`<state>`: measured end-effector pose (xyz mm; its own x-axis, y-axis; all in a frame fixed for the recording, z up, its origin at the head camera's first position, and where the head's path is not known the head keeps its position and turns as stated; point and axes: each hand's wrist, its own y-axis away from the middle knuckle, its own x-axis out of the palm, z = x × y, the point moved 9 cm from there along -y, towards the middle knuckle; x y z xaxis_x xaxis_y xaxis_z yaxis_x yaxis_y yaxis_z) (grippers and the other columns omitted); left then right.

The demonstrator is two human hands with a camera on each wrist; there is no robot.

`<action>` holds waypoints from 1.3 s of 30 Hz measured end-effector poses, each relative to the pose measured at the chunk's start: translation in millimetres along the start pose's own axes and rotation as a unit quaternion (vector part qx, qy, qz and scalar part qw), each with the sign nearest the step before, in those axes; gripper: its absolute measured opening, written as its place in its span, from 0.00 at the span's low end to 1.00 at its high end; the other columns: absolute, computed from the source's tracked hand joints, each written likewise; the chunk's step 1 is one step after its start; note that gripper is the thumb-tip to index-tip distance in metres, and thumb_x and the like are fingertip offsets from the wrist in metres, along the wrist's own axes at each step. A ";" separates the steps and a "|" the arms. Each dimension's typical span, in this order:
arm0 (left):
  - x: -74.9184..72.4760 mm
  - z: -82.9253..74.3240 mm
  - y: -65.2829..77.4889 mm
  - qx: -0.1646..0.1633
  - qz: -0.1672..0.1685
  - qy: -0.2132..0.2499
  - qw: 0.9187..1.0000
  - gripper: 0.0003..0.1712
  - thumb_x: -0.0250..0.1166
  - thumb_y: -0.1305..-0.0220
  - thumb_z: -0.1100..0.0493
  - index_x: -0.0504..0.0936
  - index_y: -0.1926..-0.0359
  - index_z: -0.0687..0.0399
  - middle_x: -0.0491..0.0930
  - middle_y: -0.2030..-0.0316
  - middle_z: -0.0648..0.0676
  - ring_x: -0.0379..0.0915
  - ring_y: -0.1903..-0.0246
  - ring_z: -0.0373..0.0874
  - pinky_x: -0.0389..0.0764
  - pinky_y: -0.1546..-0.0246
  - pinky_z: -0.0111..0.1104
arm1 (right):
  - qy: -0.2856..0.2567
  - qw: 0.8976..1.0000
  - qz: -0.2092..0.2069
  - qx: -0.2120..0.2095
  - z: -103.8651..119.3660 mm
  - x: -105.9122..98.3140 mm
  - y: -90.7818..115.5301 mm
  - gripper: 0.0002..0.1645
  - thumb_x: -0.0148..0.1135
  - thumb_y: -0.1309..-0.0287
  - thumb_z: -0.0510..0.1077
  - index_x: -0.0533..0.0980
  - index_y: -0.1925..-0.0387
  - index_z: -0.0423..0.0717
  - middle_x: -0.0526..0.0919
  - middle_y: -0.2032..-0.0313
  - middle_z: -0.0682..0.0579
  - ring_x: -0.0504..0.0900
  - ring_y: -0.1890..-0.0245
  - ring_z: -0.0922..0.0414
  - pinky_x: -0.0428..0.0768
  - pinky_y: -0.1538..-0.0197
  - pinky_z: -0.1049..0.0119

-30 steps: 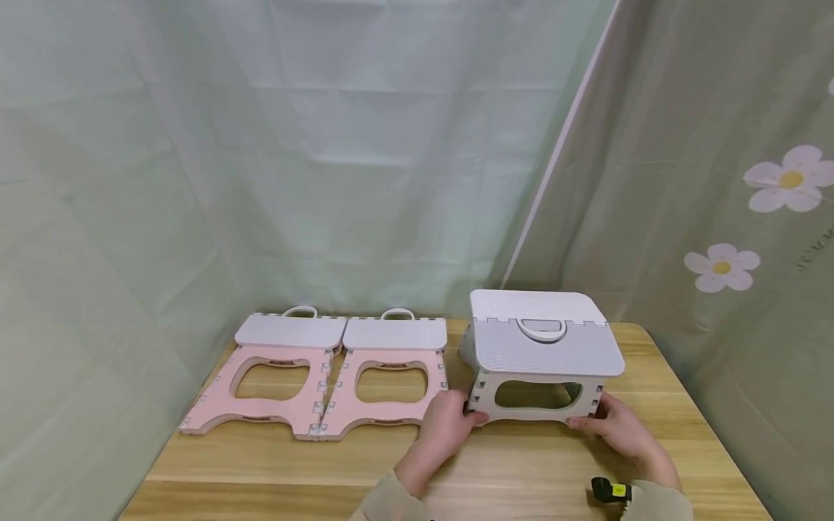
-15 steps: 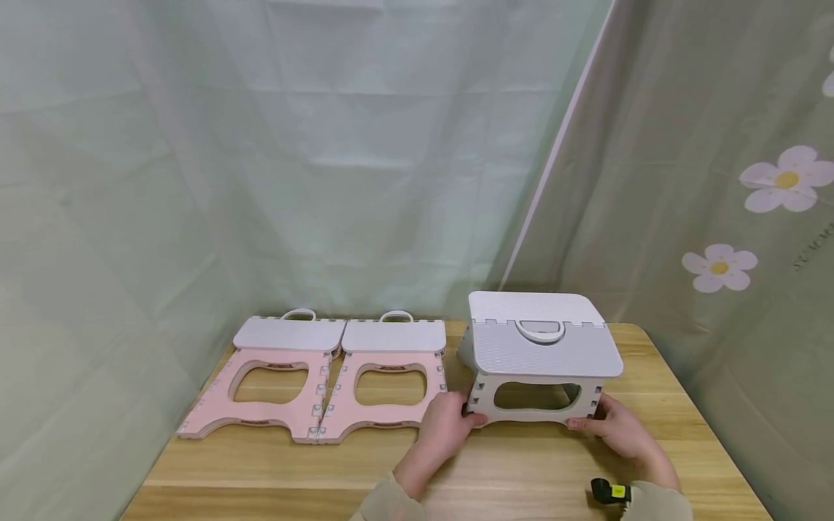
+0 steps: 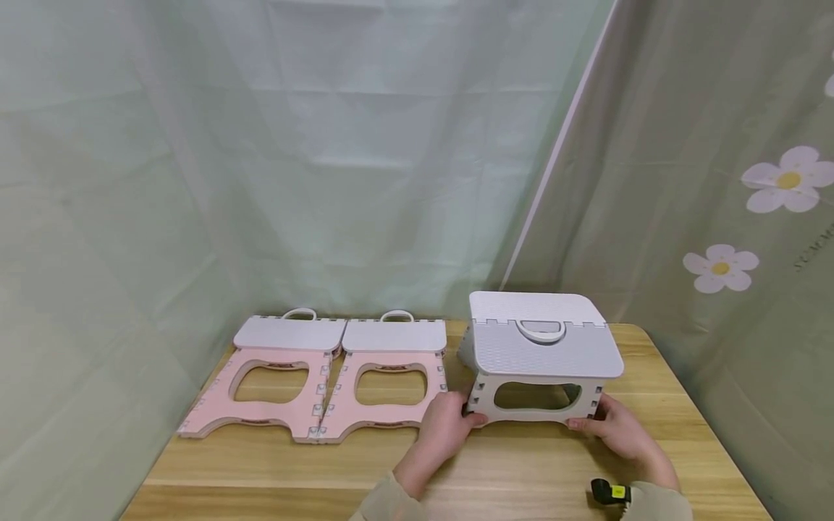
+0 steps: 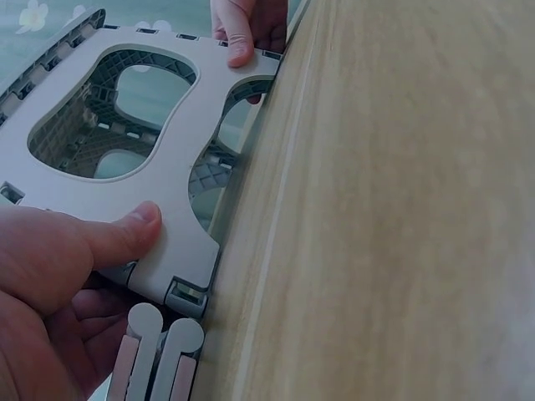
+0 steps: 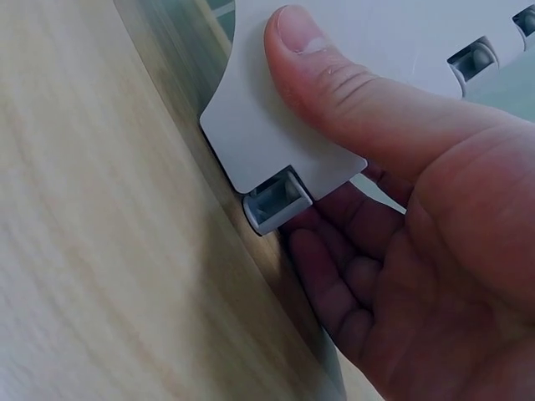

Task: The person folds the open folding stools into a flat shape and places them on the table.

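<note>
A white and grey folding step stool (image 3: 547,351) stands unfolded on the right part of the table, its carry handle (image 3: 542,334) lying across the top. My left hand (image 3: 446,427) grips the stool's near left leg, thumb on the front face and fingers behind. At the near right leg, my right hand (image 3: 619,427) grips in the same way. The left wrist view shows the left thumb (image 4: 125,238) pressed on the white leg panel (image 4: 180,159). In the right wrist view the right thumb (image 5: 334,75) lies on the panel, with curled fingers (image 5: 326,267) beside the leg's edge.
Two folded pink and white stools lie flat side by side on the left: the outer stool (image 3: 260,387) and the inner stool (image 3: 391,383), close to my left hand. The wooden table (image 3: 508,477) meets a hanging curtain (image 3: 391,181) behind. A black strap end (image 3: 609,492) hangs at my right sleeve.
</note>
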<state>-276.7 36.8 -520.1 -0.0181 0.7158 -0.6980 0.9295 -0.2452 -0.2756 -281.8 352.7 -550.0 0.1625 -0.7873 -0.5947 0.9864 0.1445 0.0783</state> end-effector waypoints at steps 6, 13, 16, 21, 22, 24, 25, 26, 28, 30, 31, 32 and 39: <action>0.8 0.6 1.3 -0.005 0.002 -0.008 1.000 0.13 0.82 0.41 0.51 0.88 0.64 0.51 0.88 0.70 0.48 0.80 0.71 0.38 0.79 0.70 0.35 | -0.001 1.000 0.001 -0.001 0.9 0.7 0.3 0.35 0.78 0.36 0.50 0.75 0.36 0.35 0.84 0.47 0.45 0.78 0.49 0.51 0.77 0.48 0.63; -1.7 -1.5 1.6 -0.004 0.005 -0.008 1.000 0.13 0.81 0.40 0.51 0.88 0.63 0.51 0.88 0.70 0.48 0.81 0.70 0.39 0.79 0.70 0.35 | 0.001 1.000 0.002 0.004 0.5 1.3 0.2 0.36 0.78 0.36 0.50 0.74 0.35 0.35 0.84 0.46 0.45 0.78 0.48 0.51 0.77 0.46 0.61; -2.5 -2.3 1.4 -0.002 0.004 -0.008 1.000 0.13 0.81 0.40 0.51 0.88 0.63 0.51 0.88 0.69 0.49 0.81 0.70 0.40 0.79 0.69 0.35 | -0.001 1.000 0.001 0.004 1.8 0.9 1.2 0.36 0.78 0.36 0.49 0.75 0.35 0.35 0.85 0.46 0.45 0.78 0.48 0.52 0.77 0.46 0.61; -2.4 -3.1 1.5 0.005 0.000 -0.008 1.000 0.13 0.81 0.40 0.51 0.88 0.62 0.52 0.88 0.69 0.49 0.82 0.70 0.40 0.80 0.69 0.36 | -0.010 1.000 -0.001 -0.005 3.7 0.8 2.2 0.35 0.77 0.35 0.46 0.74 0.35 0.33 0.85 0.47 0.45 0.78 0.49 0.53 0.77 0.49 0.64; -2.1 -2.9 1.5 0.005 0.000 -0.008 1.000 0.13 0.81 0.40 0.51 0.88 0.62 0.52 0.88 0.69 0.49 0.81 0.70 0.40 0.80 0.69 0.35 | -0.014 1.000 -0.002 -0.006 3.5 1.1 2.3 0.34 0.78 0.35 0.46 0.75 0.35 0.33 0.85 0.47 0.45 0.79 0.50 0.54 0.77 0.49 0.65; -1.5 -2.5 1.7 0.004 0.001 -0.008 1.000 0.13 0.81 0.40 0.51 0.89 0.61 0.52 0.88 0.69 0.48 0.81 0.70 0.39 0.80 0.69 0.35 | -0.014 1.000 0.000 -0.011 3.8 1.5 2.5 0.34 0.77 0.35 0.45 0.74 0.35 0.33 0.85 0.47 0.45 0.79 0.50 0.54 0.77 0.50 0.65; -1.2 -2.1 1.6 0.002 0.002 -0.009 1.000 0.13 0.81 0.40 0.51 0.89 0.61 0.52 0.88 0.69 0.48 0.81 0.70 0.39 0.80 0.69 0.35 | -0.013 1.000 0.000 -0.010 3.6 1.7 2.6 0.34 0.77 0.35 0.45 0.75 0.36 0.33 0.85 0.48 0.45 0.79 0.51 0.54 0.77 0.50 0.65; -1.0 -1.7 1.7 0.000 0.004 -0.010 1.000 0.13 0.81 0.40 0.51 0.89 0.61 0.52 0.88 0.69 0.48 0.81 0.69 0.39 0.80 0.68 0.35 | -0.010 1.000 0.000 -0.011 3.3 1.6 2.3 0.33 0.77 0.35 0.45 0.75 0.36 0.33 0.85 0.48 0.46 0.79 0.51 0.54 0.77 0.50 0.65; -1.2 -2.2 1.6 0.002 0.004 -0.010 1.000 0.13 0.81 0.40 0.51 0.89 0.60 0.52 0.88 0.68 0.48 0.81 0.69 0.39 0.80 0.68 0.35 | -0.008 1.000 0.001 -0.011 2.8 1.6 2.0 0.33 0.77 0.35 0.45 0.74 0.36 0.33 0.85 0.48 0.46 0.79 0.51 0.54 0.77 0.50 0.65; -1.1 -2.8 1.4 0.004 0.005 -0.010 1.000 0.13 0.81 0.40 0.52 0.89 0.59 0.52 0.89 0.68 0.49 0.82 0.68 0.39 0.80 0.68 0.35 | -0.006 1.000 0.002 -0.011 2.5 1.8 2.0 0.33 0.76 0.34 0.45 0.74 0.36 0.33 0.85 0.48 0.46 0.79 0.51 0.54 0.77 0.50 0.64; -1.2 -3.0 1.4 0.003 0.006 -0.010 1.000 0.13 0.81 0.40 0.52 0.89 0.59 0.52 0.89 0.67 0.49 0.82 0.68 0.39 0.80 0.67 0.35 | -0.005 1.000 0.002 -0.010 2.3 1.8 2.0 0.33 0.77 0.34 0.46 0.74 0.36 0.33 0.85 0.48 0.46 0.79 0.51 0.54 0.77 0.50 0.64; -1.2 -3.2 1.3 0.004 0.007 -0.010 1.000 0.13 0.81 0.40 0.52 0.89 0.59 0.52 0.89 0.67 0.49 0.82 0.68 0.39 0.80 0.67 0.35 | -0.004 1.000 0.001 -0.010 2.4 1.7 2.1 0.33 0.77 0.34 0.46 0.74 0.36 0.33 0.85 0.48 0.46 0.79 0.50 0.54 0.77 0.50 0.64; -1.1 -3.2 0.8 0.006 0.009 -0.014 1.000 0.15 0.80 0.40 0.52 0.88 0.56 0.52 0.89 0.67 0.49 0.82 0.68 0.39 0.80 0.67 0.34 | 0.002 1.000 0.002 -0.011 4.1 2.0 3.1 0.31 0.76 0.34 0.47 0.75 0.37 0.35 0.85 0.49 0.47 0.79 0.50 0.53 0.77 0.50 0.64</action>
<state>-274.7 37.9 -517.4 -0.0116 0.6926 -0.7212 0.9254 -0.2658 -0.2701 -278.3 349.1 -547.6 0.1666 -0.7842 -0.5977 0.9849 0.1610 0.0633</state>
